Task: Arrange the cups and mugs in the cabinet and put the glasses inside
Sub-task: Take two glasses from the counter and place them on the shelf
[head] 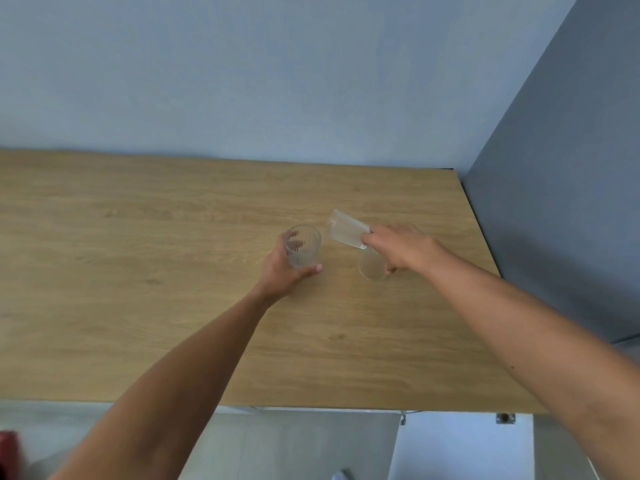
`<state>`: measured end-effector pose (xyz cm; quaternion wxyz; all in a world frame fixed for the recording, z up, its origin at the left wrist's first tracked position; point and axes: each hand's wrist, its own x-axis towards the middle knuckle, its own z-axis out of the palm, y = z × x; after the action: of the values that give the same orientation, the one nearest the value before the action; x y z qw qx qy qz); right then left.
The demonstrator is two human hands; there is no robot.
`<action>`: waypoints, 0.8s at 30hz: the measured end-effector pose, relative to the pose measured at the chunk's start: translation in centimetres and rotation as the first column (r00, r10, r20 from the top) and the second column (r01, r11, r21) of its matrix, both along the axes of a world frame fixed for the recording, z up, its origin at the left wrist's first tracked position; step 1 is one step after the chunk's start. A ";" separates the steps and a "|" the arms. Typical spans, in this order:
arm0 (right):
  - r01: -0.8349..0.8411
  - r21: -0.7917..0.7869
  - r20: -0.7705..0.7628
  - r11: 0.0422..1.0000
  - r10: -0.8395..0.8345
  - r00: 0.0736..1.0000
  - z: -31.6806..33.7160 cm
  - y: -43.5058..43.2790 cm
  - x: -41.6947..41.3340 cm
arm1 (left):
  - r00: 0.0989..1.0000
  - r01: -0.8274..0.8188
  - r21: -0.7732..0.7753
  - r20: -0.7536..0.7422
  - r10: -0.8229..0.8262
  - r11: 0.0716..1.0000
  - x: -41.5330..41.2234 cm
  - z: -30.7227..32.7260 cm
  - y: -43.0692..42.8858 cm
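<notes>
A ribbed glass (302,250) stands upright on the wooden counter (138,271), toward the far right corner but well in from both edges. The left hand (282,271) wraps it from the near side: the thumb lies across the base at the front, and the fingers (294,242) show through the glass on the far side, so the grasp is closed around the wall.

Just beside it to the right are two more clear tumblers. One plain glass (372,268) sits upright under the right hand (403,249), and a tilted glass (346,230) leans away toward the back wall, its mouth pointing up and left. The right fingers are clenched over the meeting point of the two. They look pinched together at the rims, though blur hides exactly how each is held.

These glasses are judged rigid, light when empty, smooth and brittle. The ribbed one gives better purchase along its grooves; the plain ones will slip more readily. A wrap around the lower wall is the safest hold. Two carried in one hand may clink or slide against each other, so that pair calls for a steady, slow lift.

No cabinet interior is clearly visible; only a pale panel (460,445) shows below the counter's near edge.
</notes>
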<state>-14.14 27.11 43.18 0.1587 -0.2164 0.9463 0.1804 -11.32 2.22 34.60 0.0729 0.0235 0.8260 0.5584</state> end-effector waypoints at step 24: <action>0.360 -0.868 0.495 -0.344 -0.532 0.687 -2.8 -2.4 12.7 | 0.996 0.027 0.070 -0.088 -0.021 0.997 5.2 3.5 -5.7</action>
<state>-1.44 24.67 40.35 -0.0514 0.1433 0.7633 -0.6279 -6.08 -3.49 38.13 0.0426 0.0604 0.8076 0.5851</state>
